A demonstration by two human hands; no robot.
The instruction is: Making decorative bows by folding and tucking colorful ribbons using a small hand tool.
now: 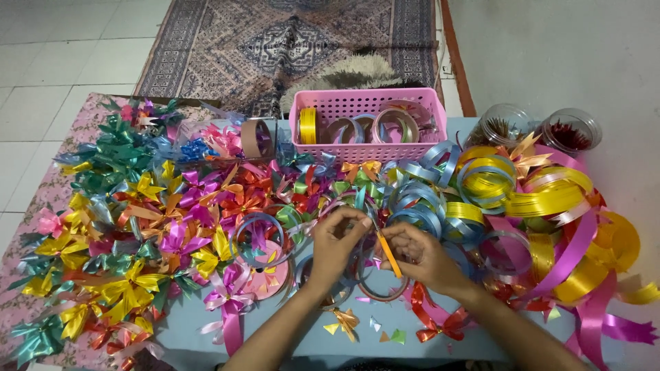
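Both hands meet near the middle of the table, over a pile of ribbon loops. The left hand (337, 244) pinches a thin ribbon loop (357, 214) between closed fingertips. The right hand (421, 255) is curled shut around orange-handled scissors (389, 254), just beside the loop. Finished ribbon bows (130, 227) crowd the left side; a pink basket (364, 148) sits far behind.

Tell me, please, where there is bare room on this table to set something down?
Little: a bare strip of the blue table at the near edge, left of the left hand, and patches between the forearms. The pink basket, bows and ribbon loops crowd elsewhere.
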